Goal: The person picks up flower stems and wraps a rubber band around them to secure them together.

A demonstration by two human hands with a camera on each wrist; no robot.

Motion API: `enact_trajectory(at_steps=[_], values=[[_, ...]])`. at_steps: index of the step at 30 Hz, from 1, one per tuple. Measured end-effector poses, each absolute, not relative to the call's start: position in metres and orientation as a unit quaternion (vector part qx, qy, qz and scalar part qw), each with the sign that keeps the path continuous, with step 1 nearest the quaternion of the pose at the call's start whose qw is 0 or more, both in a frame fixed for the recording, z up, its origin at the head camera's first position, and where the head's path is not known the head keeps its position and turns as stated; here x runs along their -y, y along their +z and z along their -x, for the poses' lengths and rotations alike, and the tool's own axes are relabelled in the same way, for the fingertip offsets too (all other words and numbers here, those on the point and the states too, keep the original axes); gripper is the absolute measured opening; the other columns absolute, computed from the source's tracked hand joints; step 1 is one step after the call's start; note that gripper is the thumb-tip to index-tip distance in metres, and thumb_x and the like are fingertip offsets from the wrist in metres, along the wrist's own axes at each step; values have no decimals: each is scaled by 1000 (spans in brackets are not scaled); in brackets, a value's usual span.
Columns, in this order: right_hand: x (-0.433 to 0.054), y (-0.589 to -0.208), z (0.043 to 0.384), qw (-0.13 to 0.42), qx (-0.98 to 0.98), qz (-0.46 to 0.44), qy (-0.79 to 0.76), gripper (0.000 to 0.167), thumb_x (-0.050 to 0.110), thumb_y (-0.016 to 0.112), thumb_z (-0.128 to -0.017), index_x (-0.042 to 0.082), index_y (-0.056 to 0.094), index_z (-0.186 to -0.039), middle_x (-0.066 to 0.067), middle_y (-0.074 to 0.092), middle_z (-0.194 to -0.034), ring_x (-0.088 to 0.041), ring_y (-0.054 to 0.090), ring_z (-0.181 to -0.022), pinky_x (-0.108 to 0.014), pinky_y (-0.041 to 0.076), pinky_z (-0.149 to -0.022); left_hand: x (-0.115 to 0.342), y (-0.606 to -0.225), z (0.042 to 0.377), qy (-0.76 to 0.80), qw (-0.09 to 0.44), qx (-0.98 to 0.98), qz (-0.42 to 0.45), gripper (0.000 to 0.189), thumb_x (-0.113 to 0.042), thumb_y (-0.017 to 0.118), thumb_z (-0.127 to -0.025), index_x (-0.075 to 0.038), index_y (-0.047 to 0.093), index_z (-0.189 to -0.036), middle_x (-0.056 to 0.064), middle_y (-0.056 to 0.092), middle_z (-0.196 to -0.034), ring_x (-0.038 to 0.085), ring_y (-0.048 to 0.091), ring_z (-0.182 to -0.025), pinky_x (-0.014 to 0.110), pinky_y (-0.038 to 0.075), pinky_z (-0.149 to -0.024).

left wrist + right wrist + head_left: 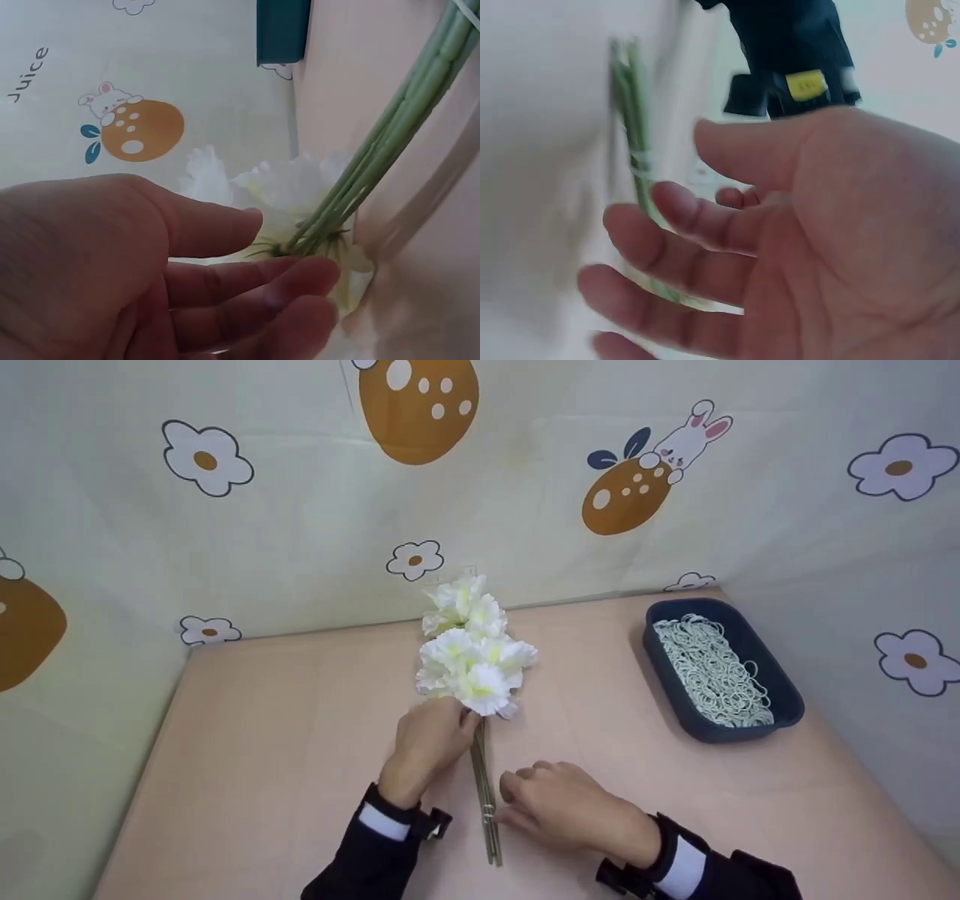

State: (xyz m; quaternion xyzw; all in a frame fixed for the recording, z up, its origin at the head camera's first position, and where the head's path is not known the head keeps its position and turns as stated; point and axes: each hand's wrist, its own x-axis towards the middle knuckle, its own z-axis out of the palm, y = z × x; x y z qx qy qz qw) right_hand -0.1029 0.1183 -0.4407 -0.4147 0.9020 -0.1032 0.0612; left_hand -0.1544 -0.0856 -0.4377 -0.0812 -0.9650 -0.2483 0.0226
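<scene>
A bunch of white artificial flowers (472,671) with yellowish centres lies on the table, blooms toward the back wall. Its green stems (482,769) point toward me, and a pale rubber band (488,812) circles them near the cut ends. My left hand (435,739) is at the top of the stems, just below the blooms. In the left wrist view a gap shows between its thumb and bent fingers; whether the fingertips touch the stems is hard to tell. Right of the banded part, my right hand (559,806) has its fingers loosely bent and spread, holding nothing.
At the right on the table stands a dark blue tray (784,701) holding many pale rubber bands (712,675). A pinkish cloth covers the table (285,750). Printed curtains (300,525) hang at the back and sides.
</scene>
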Motion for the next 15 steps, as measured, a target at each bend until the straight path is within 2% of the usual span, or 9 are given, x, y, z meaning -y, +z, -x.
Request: enact_trajectory(at_steps=[2, 4, 7, 11, 13, 15], values=[[-123, -435, 105, 12, -905, 413, -99, 26, 39, 61, -101, 14, 65, -111, 0, 66, -101, -18, 63, -89, -35, 53, -70, 91, -429, 150, -249, 33, 964, 84, 37, -29, 66, -98, -14, 60, -64, -4, 46, -56, 14, 44, -48, 32, 38, -48], [-128, -431, 108, -34, -906, 411, -91, 37, 40, 60, -102, 14, 62, -127, -6, 64, -123, -26, 61, -111, -43, 53, -88, 96, -422, 146, -248, 56, 963, 92, 30, -29, 67, -98, -12, 67, -73, -3, 53, -60, 14, 47, -51, 31, 40, -49], [-136, -427, 115, -105, -902, 409, -87, 50, 43, 60, -101, 15, 54, -142, -11, 52, -147, -35, 49, -134, -58, 42, -105, 103, -416, 140, -249, 116, 955, 114, 26, -31, 68, -98, -6, 72, -91, 4, 65, -76, 19, 59, -60, 35, 48, -53], [-145, -424, 123, -172, -896, 402, -78, 55, 45, 60, -100, 20, 50, -149, -10, 38, -159, -40, 33, -145, -70, 25, -111, 112, -415, 132, -250, 207, 934, 149, 37, -37, 70, -96, -2, 70, -111, 17, 69, -108, 32, 69, -91, 47, 57, -72], [-149, -423, 126, -188, -896, 395, -74, 56, 47, 59, -100, 21, 50, -149, -9, 34, -161, -40, 28, -148, -72, 19, -112, 119, -416, 129, -247, 240, 926, 157, 45, -40, 71, -95, -2, 68, -119, 21, 65, -122, 38, 66, -106, 54, 56, -83], [-155, -422, 129, -200, -896, 389, -69, 56, 49, 59, -100, 22, 51, -148, -10, 33, -162, -40, 26, -149, -73, 16, -112, 126, -417, 124, -237, 258, 924, 152, 54, -45, 71, -94, -4, 65, -129, 24, 58, -134, 43, 58, -122, 61, 49, -94]])
